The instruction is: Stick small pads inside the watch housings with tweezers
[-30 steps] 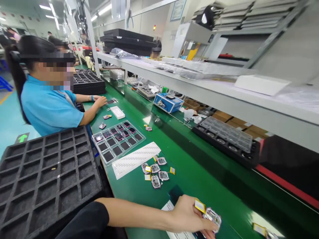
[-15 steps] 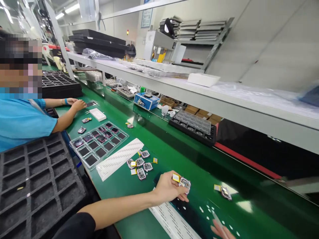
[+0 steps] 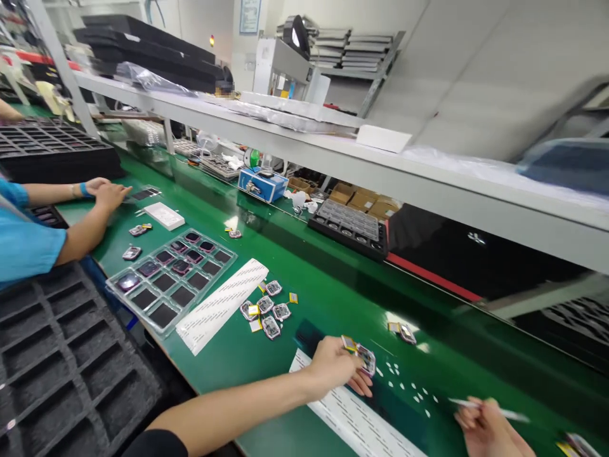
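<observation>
Left hand [image 3: 333, 369] nudged right, silvery yellow-tabbed module [image 3: 365, 358]

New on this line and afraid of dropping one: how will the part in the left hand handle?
Probably light: the left hand holds the part with fingertips alone. It looks flat, like the loose parts on the belt, so it should slide, not roll. Its yellow tab sticks out and may bend.
</observation>
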Action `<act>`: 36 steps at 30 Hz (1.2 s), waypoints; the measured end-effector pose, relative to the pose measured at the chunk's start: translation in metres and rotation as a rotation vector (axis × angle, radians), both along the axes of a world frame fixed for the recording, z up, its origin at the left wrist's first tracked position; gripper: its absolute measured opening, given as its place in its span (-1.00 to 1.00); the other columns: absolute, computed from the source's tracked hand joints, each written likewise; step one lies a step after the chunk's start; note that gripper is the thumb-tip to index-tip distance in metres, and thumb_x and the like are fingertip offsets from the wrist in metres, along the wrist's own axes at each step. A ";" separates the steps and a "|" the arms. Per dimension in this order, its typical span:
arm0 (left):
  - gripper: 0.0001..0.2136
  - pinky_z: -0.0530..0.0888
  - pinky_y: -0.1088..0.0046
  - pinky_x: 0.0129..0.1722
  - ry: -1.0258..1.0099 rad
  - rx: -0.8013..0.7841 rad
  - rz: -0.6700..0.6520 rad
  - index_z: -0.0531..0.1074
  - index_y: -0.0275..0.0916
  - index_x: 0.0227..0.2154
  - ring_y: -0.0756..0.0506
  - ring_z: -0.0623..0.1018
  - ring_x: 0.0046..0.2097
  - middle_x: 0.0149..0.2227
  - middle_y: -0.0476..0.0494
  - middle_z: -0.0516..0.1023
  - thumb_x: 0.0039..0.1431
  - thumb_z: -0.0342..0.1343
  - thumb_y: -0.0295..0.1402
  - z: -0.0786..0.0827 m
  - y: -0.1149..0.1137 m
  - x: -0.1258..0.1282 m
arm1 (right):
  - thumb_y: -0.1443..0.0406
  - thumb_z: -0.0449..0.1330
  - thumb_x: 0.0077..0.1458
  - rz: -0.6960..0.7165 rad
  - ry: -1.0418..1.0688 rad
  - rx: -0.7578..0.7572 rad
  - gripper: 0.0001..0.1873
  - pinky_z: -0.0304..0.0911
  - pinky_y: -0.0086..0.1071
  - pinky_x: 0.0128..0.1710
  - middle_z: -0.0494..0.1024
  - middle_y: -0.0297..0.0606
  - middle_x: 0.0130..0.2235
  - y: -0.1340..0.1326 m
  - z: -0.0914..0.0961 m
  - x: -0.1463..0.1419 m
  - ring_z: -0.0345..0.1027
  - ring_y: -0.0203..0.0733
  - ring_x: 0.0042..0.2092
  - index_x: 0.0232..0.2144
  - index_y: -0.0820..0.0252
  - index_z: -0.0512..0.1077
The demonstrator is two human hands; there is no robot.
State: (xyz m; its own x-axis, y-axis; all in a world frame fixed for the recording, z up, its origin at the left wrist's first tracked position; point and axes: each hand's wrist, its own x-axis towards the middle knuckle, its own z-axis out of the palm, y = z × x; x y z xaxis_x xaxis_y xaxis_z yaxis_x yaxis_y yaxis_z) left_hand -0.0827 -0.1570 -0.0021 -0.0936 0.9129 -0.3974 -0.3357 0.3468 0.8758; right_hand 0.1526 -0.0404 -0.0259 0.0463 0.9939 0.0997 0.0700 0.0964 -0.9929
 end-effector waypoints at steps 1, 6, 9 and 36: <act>-0.94 0.53 0.40 -0.45 0.068 -0.001 -0.006 0.42 -0.29 -0.43 -0.08 0.57 -0.57 -0.58 -0.08 0.52 0.14 0.11 -0.43 -0.001 0.001 -0.003 | -0.28 0.48 -0.51 0.049 0.000 0.019 -0.36 0.04 -0.33 -0.73 0.21 -0.35 -0.67 -0.001 0.004 -0.008 0.05 -0.29 -0.63 -0.66 0.05 0.40; -0.87 0.52 0.34 -0.08 0.578 0.014 0.025 0.59 -0.26 -0.36 -0.23 0.66 -0.05 -0.27 -0.20 0.69 0.24 0.14 -0.44 -0.001 0.019 -0.045 | -0.36 0.42 -0.44 0.074 -0.027 0.006 -0.26 -0.05 -0.41 -0.68 0.18 -0.43 -0.76 0.001 -0.003 -0.019 0.01 -0.38 -0.68 -0.66 0.17 0.42; -0.81 0.50 0.11 0.09 0.855 0.010 -0.017 0.55 -0.30 -0.14 -0.21 0.58 0.07 -0.02 -0.22 0.62 0.33 0.19 -0.27 0.006 0.049 -0.080 | -0.38 0.38 -0.36 0.073 -0.010 0.020 -0.24 -0.02 -0.40 -0.67 0.24 -0.42 -0.74 0.005 -0.013 -0.013 0.07 -0.37 -0.67 -0.59 0.19 0.45; -0.89 0.56 0.24 -0.01 0.808 0.282 -0.101 0.48 -0.29 -0.15 -0.17 0.64 -0.05 -0.15 -0.22 0.64 0.28 0.23 -0.44 -0.011 0.095 0.036 | -0.18 0.11 0.25 -0.155 -0.244 0.537 -0.38 0.16 -0.35 -0.50 0.42 -0.30 -0.53 -0.002 -0.006 -0.003 0.23 -0.27 -0.50 -0.50 0.20 0.51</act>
State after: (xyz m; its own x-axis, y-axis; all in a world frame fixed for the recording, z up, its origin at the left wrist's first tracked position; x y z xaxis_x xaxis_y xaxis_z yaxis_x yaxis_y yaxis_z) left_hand -0.0465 -0.0624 -0.0128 -0.1630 0.9866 -0.0013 0.4487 0.0753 0.8905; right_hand 0.1494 -0.0429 -0.0316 0.0993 0.7854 0.6109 0.3427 0.5494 -0.7620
